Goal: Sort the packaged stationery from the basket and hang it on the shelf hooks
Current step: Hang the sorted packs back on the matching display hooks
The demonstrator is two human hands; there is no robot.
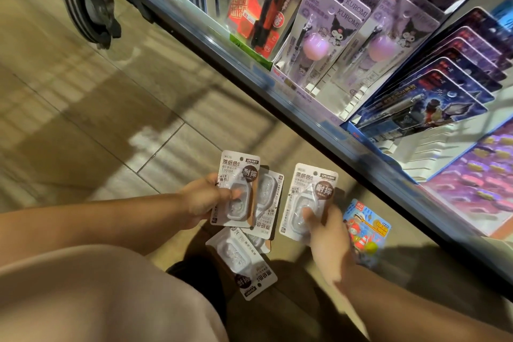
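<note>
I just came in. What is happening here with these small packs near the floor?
A person is low beside a blue-edged store shelf, sorting stationery. The left hand grips a white blister-card pack with a brown round label, and more packs of the same kind overlap behind and below it. The right hand holds a single matching pack upright next to them. A colourful cartoon-printed pack sits just right of that hand. No held pack is on a hook yet.
</note>
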